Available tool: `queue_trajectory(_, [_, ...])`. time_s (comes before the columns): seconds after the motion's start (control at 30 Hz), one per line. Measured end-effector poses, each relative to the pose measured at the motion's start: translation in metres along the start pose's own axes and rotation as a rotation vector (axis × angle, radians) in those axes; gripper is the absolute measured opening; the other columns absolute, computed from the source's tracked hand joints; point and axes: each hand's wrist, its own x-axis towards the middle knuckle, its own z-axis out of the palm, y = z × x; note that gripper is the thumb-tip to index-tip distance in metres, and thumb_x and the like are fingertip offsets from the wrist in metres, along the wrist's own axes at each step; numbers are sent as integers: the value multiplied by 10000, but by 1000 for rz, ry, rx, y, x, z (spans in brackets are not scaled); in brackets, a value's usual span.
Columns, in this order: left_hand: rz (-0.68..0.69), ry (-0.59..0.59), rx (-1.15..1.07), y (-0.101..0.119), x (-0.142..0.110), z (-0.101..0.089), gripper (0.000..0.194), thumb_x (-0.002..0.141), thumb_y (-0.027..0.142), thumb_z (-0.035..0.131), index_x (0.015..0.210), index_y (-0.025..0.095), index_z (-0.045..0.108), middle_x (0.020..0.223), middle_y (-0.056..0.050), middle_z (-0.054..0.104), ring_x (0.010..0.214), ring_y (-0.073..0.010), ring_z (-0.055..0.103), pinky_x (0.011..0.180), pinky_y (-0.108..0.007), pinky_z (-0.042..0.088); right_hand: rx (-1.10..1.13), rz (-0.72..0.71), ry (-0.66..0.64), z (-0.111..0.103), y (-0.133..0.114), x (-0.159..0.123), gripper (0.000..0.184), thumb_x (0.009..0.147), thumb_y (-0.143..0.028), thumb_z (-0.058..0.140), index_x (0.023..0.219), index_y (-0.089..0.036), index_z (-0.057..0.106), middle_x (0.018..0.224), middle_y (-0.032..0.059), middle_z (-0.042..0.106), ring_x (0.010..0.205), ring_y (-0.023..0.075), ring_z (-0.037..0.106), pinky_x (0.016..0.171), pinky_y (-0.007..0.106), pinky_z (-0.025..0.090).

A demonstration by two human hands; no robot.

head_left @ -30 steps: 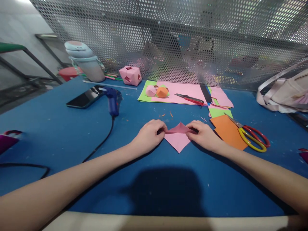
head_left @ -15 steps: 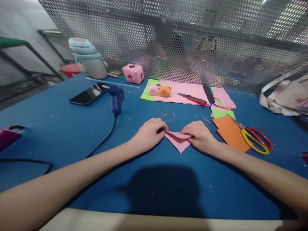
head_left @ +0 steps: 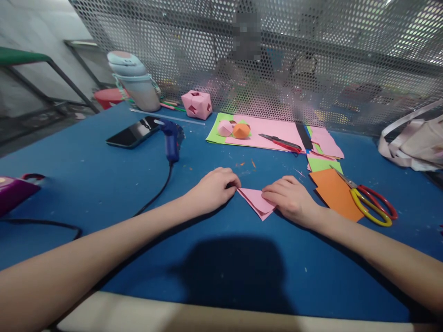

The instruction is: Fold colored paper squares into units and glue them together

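A pink paper (head_left: 255, 200), folded into a triangle that points toward me, lies flat on the blue table (head_left: 104, 184). My left hand (head_left: 214, 188) has its fingers curled and pinches the triangle's left corner. My right hand (head_left: 290, 199) lies on the right part of the paper, fingers together, pressing it down onto the table.
Orange paper (head_left: 334, 193) and red-and-yellow scissors (head_left: 372, 205) lie to the right. Behind are pink and green sheets (head_left: 270, 131), a cutter (head_left: 280, 142), paper balls (head_left: 234, 129), a pink paper cube (head_left: 197, 104), a blue glue gun (head_left: 172, 138) with its cord, a phone (head_left: 133, 132), a bottle (head_left: 134, 80) and a bag (head_left: 411, 143).
The upper flap of the pink paper has come down onto the lower half, making a flat triangle. My right hand slid left over the paper. The view shifted slightly.
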Motion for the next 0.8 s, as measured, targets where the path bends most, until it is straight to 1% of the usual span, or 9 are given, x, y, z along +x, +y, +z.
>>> queue_trajectory(0.2, [-5,-12,22,-2,-1,-2,202,778,143,466,808,192,660,825,-33,626,836,-180,563,803,-319,443,-31,-56,-41,-3,0,2,301,936,-110,345,1027,-157,629,1058,96,666,914,180,557,812,363,350])
queue_trajectory(0.3, [-10,29,-15,4,-2,-3,242,768,91,438,836,182,651,869,-37,629,859,-174,569,811,-310,448,-62,-70,-58,-3,0,3,299,941,-114,343,1022,-150,629,1053,99,666,903,182,555,813,366,355])
queue_trajectory(0.4, [48,97,-79,12,-3,-1,234,793,84,432,850,177,638,913,-41,642,886,-163,574,838,-300,446,-79,-84,-65,-4,-1,5,284,942,-120,357,1027,-145,627,1055,104,663,904,183,556,817,368,358])
queue_trajectory(0.47, [120,111,-79,16,-4,3,209,827,113,441,849,182,638,939,-40,657,911,-165,574,867,-313,434,-80,-94,-66,-4,-1,6,268,941,-125,373,1032,-146,624,1056,105,663,919,185,558,823,369,359])
queue_trajectory(0.6, [260,65,-15,16,-5,12,232,869,132,427,894,182,652,1038,-46,668,957,-181,561,879,-336,416,-82,-114,-91,-5,-1,9,255,941,-128,383,1058,-147,609,1056,103,663,955,189,555,830,366,364])
queue_trajectory(0.7, [294,29,39,13,-6,16,242,872,128,428,913,185,659,1066,-48,672,944,-186,553,848,-330,413,-98,-123,-116,-6,0,9,275,950,-127,356,1075,-152,599,1071,100,660,961,188,548,834,366,366])
queue_trajectory(0.8, [304,5,125,12,-6,16,227,884,161,437,923,192,658,1059,-45,680,926,-191,555,790,-326,401,-132,-148,-130,-9,2,7,274,952,-136,354,1071,-155,600,1082,96,661,953,194,541,842,372,365])
